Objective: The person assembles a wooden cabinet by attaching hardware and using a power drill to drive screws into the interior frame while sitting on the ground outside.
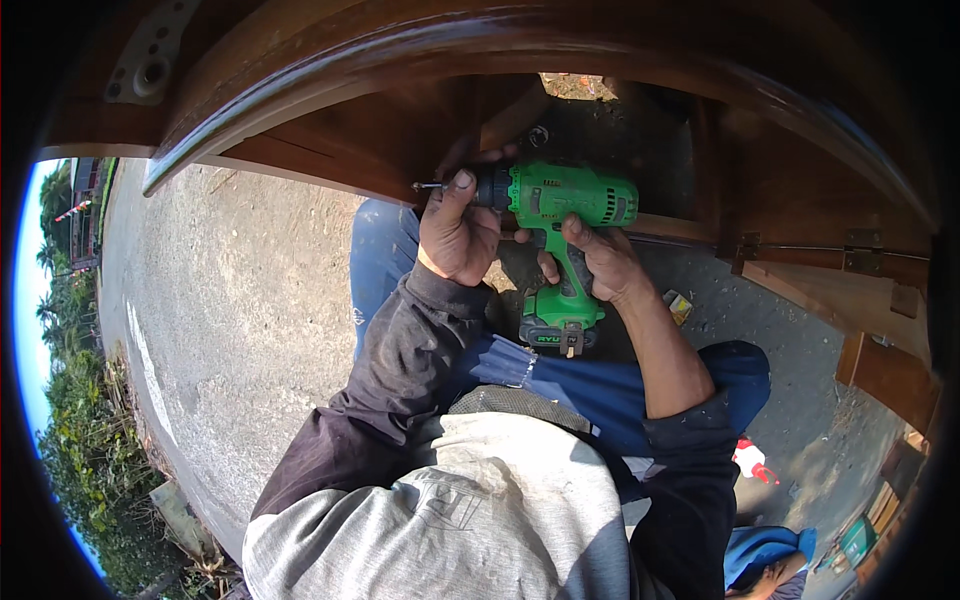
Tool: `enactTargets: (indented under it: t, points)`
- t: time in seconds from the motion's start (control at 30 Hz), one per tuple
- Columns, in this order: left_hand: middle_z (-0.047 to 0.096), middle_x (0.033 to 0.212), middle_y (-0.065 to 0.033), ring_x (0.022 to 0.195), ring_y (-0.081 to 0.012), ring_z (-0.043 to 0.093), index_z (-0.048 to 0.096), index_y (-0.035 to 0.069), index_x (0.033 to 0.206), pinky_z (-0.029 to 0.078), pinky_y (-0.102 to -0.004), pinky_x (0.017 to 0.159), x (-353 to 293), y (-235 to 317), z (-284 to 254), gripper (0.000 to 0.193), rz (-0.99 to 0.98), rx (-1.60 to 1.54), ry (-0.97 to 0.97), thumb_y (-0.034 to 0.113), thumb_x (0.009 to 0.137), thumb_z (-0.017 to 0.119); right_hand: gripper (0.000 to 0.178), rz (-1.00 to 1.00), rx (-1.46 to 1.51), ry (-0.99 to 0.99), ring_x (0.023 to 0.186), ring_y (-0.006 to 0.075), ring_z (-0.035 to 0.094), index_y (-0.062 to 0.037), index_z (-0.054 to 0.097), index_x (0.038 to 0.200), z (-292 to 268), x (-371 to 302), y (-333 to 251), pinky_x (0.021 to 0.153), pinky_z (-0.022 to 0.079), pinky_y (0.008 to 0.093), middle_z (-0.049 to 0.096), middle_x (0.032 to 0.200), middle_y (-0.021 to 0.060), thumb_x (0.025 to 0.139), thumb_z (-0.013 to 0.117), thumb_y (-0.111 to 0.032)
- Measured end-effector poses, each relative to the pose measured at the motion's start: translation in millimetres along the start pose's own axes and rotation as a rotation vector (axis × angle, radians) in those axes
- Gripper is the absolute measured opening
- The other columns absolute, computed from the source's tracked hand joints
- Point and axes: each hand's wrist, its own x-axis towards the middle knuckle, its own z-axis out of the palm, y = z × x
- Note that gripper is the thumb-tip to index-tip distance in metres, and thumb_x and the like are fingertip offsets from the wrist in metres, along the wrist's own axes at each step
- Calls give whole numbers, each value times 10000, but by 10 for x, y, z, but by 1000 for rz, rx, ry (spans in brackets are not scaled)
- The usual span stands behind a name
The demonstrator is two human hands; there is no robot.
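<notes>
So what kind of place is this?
Probably an outdoor paved yard or roadside used for woodwork: green bushes and blue sky at the left, sunlit grey pavement, and a green drill close to brown wooden furniture.

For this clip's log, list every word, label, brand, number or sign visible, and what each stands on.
Cordless drill: lettering along the green body, too faint to read; collar markings too small.
Battery pack: green capitals, partly legible; brand lettering, so not copied here.
Grey shirt: dark, outlined chest print, too faded to read.
Yellow packet on the ground: any print is too small to read.
</notes>
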Motion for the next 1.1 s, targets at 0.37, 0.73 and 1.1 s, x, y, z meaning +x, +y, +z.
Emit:
enactTargets:
  t: [0.37,0.73,1.1]
  points:
    - [580,1290,-178,1212,-350,554,420,135,1409,538,-513,906,23,24,-77,514,45,131,70,236,945,617,657,22,-36,24,648,161,596,-20,515,1324,33,50,-16,564,488,271,654,1081,185,885,681,-480]
    - [558,1303,-229,1208,-366,557,402,182,1407,530,-518,930,3,41,-16,502,32,101,55,215,948,603,658,20,-71,31,639,158,586,-16,518,1318,27,54,-51,559,484,266,654,1066,184,880,689,-477]
    - [564,1288,-235,1199,-375,565,322,207,1456,553,-533,892,34,48,-33,573,63,120,70,197,953,596,654,26,-84,45,639,154,585,-15,521,1315,64,54,-95,560,488,268,655,1051,182,880,693,-473]
